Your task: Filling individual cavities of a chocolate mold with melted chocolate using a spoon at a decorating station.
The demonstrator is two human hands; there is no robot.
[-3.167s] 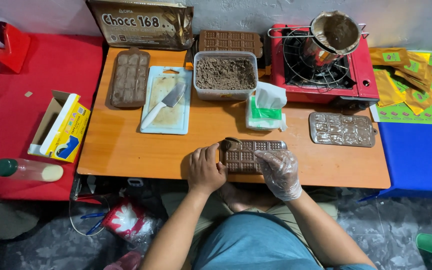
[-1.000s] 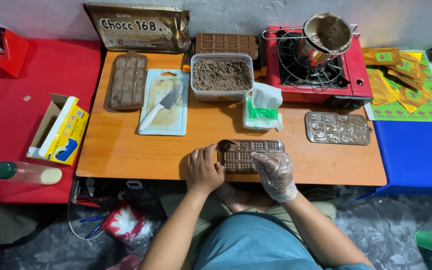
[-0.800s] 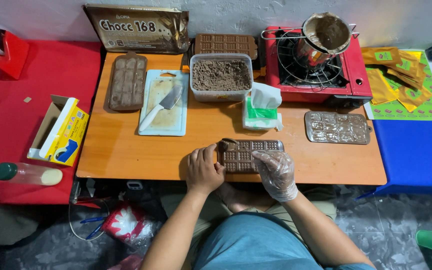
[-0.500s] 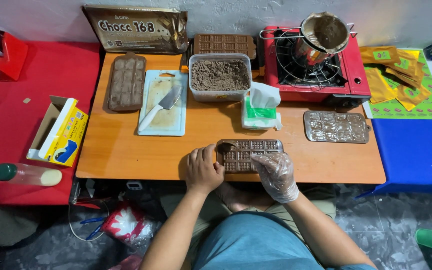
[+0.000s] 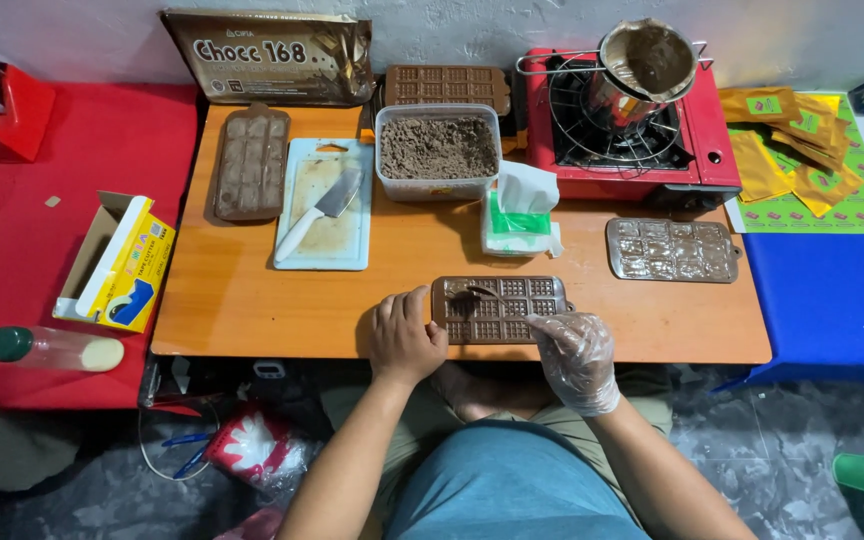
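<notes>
Both hands at a brown chocolate mould (image 5: pixel 502 309) on the near edge of the orange table (image 5: pixel 252 300).
Left hand (image 5: pixel 405 337), bare, grips the mould's left end; right hand (image 5: pixel 576 357), in a clear glove, curls over its near-right corner; tissue pack (image 5: pixel 520 212) just beyond.

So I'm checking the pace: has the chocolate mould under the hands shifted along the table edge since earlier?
No. The chocolate mould keeps its place below the tissue pack.
</notes>
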